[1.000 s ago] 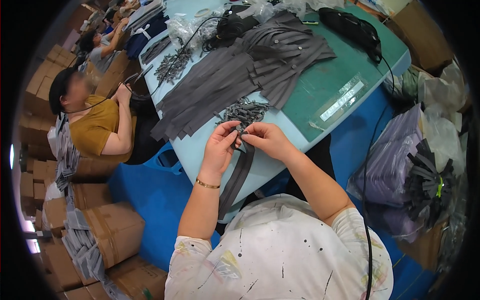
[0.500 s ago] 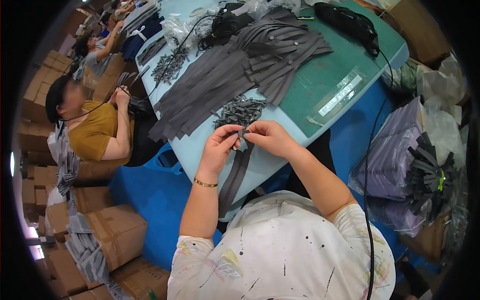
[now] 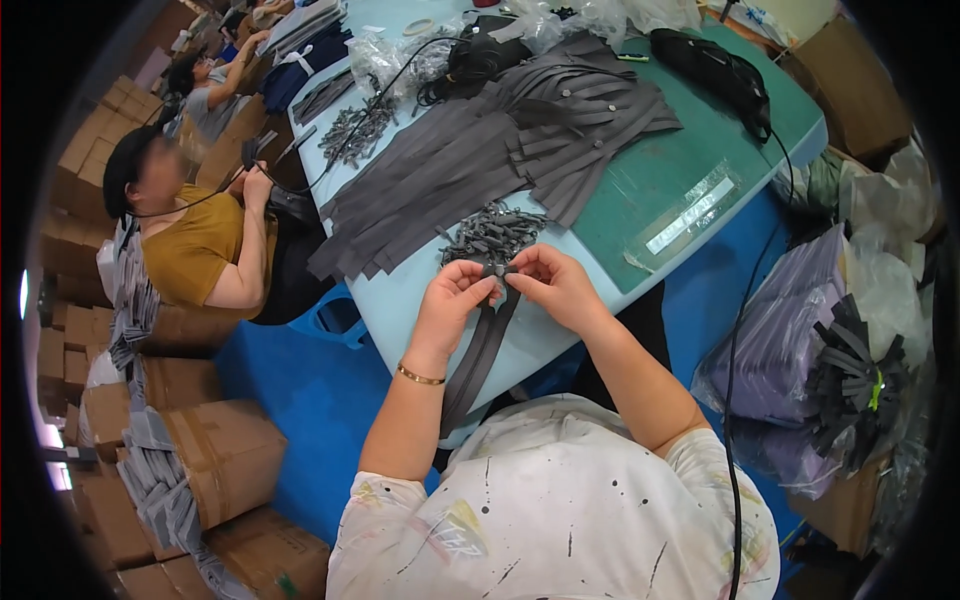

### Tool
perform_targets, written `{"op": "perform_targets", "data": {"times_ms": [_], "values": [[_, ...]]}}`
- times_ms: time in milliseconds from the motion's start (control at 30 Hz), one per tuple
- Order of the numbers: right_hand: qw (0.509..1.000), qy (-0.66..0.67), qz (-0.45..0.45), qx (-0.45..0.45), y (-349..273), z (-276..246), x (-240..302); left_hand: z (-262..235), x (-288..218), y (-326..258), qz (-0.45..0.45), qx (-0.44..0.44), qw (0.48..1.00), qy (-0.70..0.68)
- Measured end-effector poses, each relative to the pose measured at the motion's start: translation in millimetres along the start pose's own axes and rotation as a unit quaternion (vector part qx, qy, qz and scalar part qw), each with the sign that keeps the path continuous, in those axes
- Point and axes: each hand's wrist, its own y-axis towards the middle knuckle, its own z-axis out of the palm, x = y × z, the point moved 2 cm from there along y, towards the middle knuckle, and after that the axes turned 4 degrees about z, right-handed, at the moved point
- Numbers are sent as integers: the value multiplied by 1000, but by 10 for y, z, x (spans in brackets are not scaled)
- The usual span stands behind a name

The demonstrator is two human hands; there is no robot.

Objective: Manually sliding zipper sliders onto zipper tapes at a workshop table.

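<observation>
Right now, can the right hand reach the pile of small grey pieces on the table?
Probably yes: the pile lies just beyond the right hand, with nothing visible between them. That hand seems busy at the upper end of the dark strip, so may need freeing first.

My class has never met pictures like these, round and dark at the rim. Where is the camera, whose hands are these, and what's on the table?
There is no robot here. A wide fisheye camera on the person's head looks down, so straight edges bend, and the bare hands in the middle are the wearer's own. The left hand and right hand meet at the upper end of a dark grey strip; finer details between the fingertips are too small to tell. Beyond them on the table lie a heap of small grey pieces and a broad spread of grey strips.
</observation>
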Motion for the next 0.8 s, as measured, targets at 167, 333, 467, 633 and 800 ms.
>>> {"op": "perform_targets", "data": {"times_ms": [167, 333, 467, 633, 800], "values": [[999, 9, -43, 18, -29, 17, 41, -6, 17, -8, -36, 6, 999, -5], [999, 8, -28, 38, -14, 22, -25, 10, 29, -7, -15, -2, 1000, 21], [998, 37, -36, 28, -9, 27, -3, 28, 32, -10, -7, -17, 1000, 24], [998, 47, -39, 23, -16, 28, -6, 55, 19, -25, 6, -25, 999, 30], [997, 58, -35, 28, -21, -7, -37, 112, 17, -36, 48, -44, 988, 137]]}}
